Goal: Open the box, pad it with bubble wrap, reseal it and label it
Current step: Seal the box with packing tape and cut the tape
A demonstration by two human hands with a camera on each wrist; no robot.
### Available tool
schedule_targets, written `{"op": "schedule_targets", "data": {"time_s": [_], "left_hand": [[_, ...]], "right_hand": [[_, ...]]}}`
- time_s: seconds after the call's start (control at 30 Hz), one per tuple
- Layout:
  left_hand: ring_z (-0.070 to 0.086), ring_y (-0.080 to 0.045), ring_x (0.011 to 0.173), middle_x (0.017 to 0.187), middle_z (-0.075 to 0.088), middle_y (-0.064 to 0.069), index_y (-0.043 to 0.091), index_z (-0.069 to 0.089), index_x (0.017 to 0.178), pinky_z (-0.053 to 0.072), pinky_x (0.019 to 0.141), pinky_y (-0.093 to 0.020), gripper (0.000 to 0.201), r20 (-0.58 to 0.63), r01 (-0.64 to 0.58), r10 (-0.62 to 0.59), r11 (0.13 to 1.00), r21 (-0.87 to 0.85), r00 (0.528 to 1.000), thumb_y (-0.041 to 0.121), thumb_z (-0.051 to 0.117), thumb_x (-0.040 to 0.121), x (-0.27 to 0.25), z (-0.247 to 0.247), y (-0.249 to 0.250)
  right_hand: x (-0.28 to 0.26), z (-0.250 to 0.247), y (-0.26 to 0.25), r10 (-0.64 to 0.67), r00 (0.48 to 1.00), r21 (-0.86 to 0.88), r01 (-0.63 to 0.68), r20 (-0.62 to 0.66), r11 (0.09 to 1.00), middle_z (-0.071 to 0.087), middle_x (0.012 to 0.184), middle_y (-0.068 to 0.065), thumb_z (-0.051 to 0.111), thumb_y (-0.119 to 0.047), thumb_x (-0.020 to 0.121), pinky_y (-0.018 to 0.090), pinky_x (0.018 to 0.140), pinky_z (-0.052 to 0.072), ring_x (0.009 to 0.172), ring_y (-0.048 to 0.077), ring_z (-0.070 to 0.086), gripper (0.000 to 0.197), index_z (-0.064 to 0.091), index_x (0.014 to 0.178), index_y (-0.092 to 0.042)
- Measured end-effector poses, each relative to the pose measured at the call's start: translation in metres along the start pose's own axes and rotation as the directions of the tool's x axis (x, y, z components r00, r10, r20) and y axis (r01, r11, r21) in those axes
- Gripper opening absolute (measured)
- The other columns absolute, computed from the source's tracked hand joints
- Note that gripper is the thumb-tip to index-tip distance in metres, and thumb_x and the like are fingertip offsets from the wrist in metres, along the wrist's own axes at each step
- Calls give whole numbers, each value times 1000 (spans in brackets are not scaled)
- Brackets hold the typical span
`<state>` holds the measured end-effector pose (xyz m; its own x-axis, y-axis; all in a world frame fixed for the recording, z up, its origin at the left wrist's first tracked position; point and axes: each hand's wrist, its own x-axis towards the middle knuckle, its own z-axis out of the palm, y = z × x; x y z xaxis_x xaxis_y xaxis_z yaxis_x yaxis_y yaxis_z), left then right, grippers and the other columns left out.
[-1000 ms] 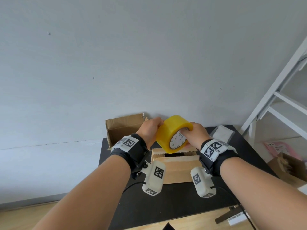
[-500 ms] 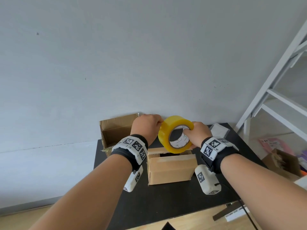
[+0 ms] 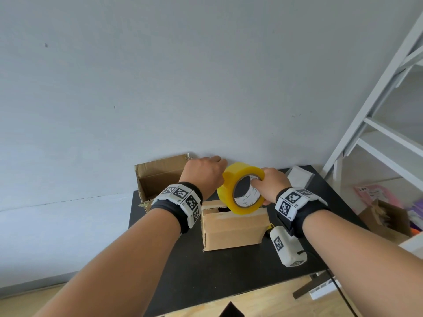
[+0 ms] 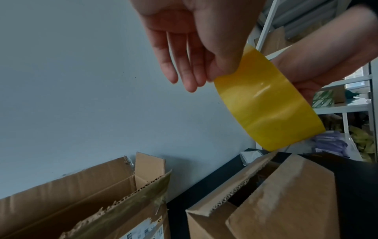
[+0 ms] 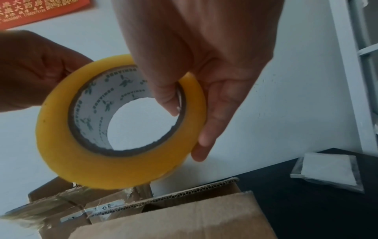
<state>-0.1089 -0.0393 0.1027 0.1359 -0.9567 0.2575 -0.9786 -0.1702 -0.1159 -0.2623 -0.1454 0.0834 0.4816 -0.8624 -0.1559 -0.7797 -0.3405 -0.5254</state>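
Observation:
A small cardboard box (image 3: 233,227) stands on the black table (image 3: 229,271), its top flaps ajar with a dark gap at the back. Just above it hangs a yellow tape roll (image 3: 229,179), tilted so its hole faces me. My right hand (image 3: 270,186) grips the roll (image 5: 114,169) with the thumb inside the white core and the fingers along the outer rim. My left hand (image 3: 203,172) is at the roll's left side. In the left wrist view its thumb rests on the yellow outer face (image 4: 266,105) and its other fingers hang straight.
A larger open carton (image 3: 158,177) stands at the back left against the wall. A flat white packet in clear plastic (image 3: 297,177) lies at the back right corner. White shelf framing (image 3: 377,110) rises on the right, with cartons (image 3: 386,218) on the floor below.
The roll has been turned between my hands, so its hole faces me more. Both hands stay over the small box, and my view has shifted slightly.

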Motion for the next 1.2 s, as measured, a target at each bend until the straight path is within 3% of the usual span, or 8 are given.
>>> {"op": "schedule_targets", "data": {"time_s": [0.13,0.27,0.4,0.53,0.73,0.93,1.07,1.2], "left_hand": [[49,-21,69,81,54,3,17,52,88,43,60,-30,6,85,15,5,971,-238,996,19,47,89,-4,0,-5],[52,-19,70,76,57,2,17,54,80,42,63,-28,4,153,119,-45,845,-521,987,18,54,83,-9,0,-6],[52,-16,72,80,61,-2,17,55,78,44,66,-27,5,248,210,-63,747,-630,967,18,55,83,-12,-4,-12],[53,-13,76,82,56,7,22,54,77,43,70,-23,12,248,182,-27,753,-632,968,15,56,86,-11,-5,-18],[39,-18,72,86,51,-8,2,55,85,28,63,-25,6,-43,-13,-8,876,-483,999,5,49,87,-8,-3,-8],[44,-23,72,87,56,-12,3,54,91,37,63,-32,7,-74,-30,-1,909,-416,997,6,48,87,-6,-5,-2],[48,-18,62,69,53,0,13,49,81,40,57,-25,7,91,174,-151,747,-642,984,11,55,84,-6,0,-8],[58,-12,67,80,67,-1,18,54,100,49,67,-26,20,256,313,-183,454,-834,949,12,65,83,-5,5,-23]], "right_hand": [[-2,1,0,7,1000,-31,-6,20,1000,66,81,8,51,-36,91,46,75,57,70,29,66,23,60,88,-15],[-3,0,-1,1,999,10,-1,50,1000,67,86,7,51,-34,91,41,68,59,69,29,67,18,60,91,-18],[-4,1,-1,-20,989,95,5,150,995,67,93,11,50,-27,93,39,63,60,73,29,68,17,63,95,-15],[-7,3,-1,4,976,166,-41,217,985,66,98,14,52,-22,94,45,70,60,81,33,68,18,62,104,-11],[-5,5,-8,76,977,221,-120,200,968,69,92,15,54,-26,91,46,71,60,78,32,69,22,64,98,-8],[-5,5,-8,101,976,210,-142,195,967,69,92,13,55,-29,90,44,69,60,78,30,70,17,61,91,-13],[-6,7,-8,103,973,147,-135,208,980,69,90,11,54,-31,91,40,61,61,73,29,70,20,63,94,-14],[-5,8,-9,93,974,133,-122,205,984,70,88,10,53,-29,92,41,65,61,73,29,70,22,65,95,-12]]}}
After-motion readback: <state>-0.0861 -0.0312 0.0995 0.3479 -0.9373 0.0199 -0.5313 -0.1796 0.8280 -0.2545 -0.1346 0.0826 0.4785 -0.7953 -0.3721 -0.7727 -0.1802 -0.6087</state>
